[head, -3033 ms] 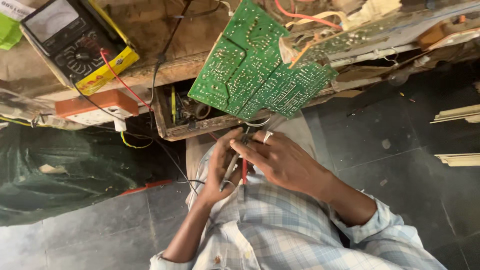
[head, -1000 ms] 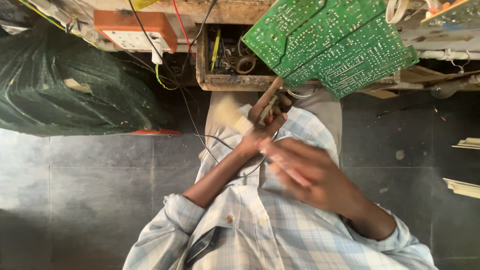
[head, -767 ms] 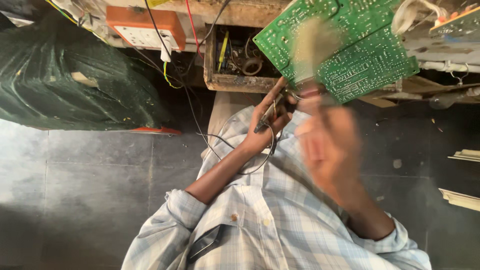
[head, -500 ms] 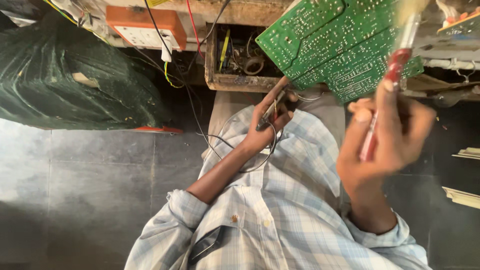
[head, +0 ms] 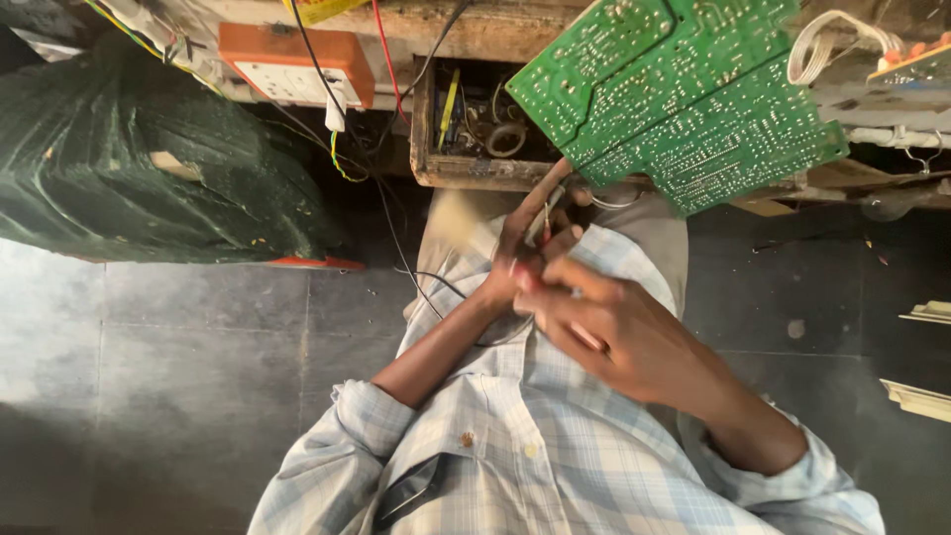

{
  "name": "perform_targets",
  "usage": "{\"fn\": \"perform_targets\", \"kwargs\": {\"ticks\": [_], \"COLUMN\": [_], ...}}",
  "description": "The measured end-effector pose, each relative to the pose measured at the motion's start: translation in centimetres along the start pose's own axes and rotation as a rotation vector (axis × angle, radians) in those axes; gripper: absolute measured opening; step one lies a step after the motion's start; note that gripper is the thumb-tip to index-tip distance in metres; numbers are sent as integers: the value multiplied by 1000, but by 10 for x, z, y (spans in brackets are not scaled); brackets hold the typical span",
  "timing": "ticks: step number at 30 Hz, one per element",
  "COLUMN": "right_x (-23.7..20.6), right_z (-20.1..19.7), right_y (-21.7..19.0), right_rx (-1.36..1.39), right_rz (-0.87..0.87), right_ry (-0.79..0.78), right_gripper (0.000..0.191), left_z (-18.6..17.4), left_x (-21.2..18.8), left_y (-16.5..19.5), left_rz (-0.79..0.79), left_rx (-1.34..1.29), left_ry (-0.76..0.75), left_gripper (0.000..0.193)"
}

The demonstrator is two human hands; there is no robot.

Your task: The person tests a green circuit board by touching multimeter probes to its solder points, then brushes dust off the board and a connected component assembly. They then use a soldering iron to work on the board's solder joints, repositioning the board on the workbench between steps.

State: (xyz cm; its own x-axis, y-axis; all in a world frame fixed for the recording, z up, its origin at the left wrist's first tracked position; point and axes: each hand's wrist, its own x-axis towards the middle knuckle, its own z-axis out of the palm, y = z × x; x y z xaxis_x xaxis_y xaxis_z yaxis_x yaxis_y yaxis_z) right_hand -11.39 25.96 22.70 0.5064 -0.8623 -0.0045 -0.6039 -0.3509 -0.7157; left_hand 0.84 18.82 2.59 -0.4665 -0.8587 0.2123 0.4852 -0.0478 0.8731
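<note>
My left hand (head: 530, 243) is raised in front of my chest, its fingers closed on a thin probe with a red part (head: 546, 216) and a black wire (head: 421, 285) that loops down from the bench. My right hand (head: 619, 332) is blurred and sits just below and right of the left hand, touching it. Its fingers curl around a red-handled tool, of which only a reddish tip (head: 518, 281) shows. A large green circuit board (head: 693, 99) leans off the bench edge just above both hands, solder side toward me.
An open wooden drawer (head: 428, 129) with tape rolls and small tools sits left of the board. An orange socket box (head: 287, 64) with trailing wires is further left. A dark green wrapped bundle (head: 149, 178) lies on the grey tiled floor. Pale strips (head: 926, 312) lie at right.
My right hand, which was raised high with the red-handled tool, has dropped back down to meet my left hand. The left hand has stayed about where it was.
</note>
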Motion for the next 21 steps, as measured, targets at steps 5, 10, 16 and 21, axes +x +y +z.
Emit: {"fn": "perform_targets", "kwargs": {"ticks": [5,10,16,21], "right_x": [-22,-24,-15,-24], "right_z": [2,1,-9,-6], "right_y": [1,6,-7,9], "right_rx": [-364,-234,-390,28], "right_rz": [394,18,172,-55], "right_ry": [655,304,512,628], "right_gripper": [22,22,22,27], "left_z": [-3,-8,-5,3], "left_x": [-4,-3,-2,4], "left_y": [-14,-33,-28,-2], "left_rz": [-187,-99,-90,-48], "left_rx": [55,-46,11,-173], "left_ry": [53,24,12,-9], "left_gripper": [79,50,54,75]}}
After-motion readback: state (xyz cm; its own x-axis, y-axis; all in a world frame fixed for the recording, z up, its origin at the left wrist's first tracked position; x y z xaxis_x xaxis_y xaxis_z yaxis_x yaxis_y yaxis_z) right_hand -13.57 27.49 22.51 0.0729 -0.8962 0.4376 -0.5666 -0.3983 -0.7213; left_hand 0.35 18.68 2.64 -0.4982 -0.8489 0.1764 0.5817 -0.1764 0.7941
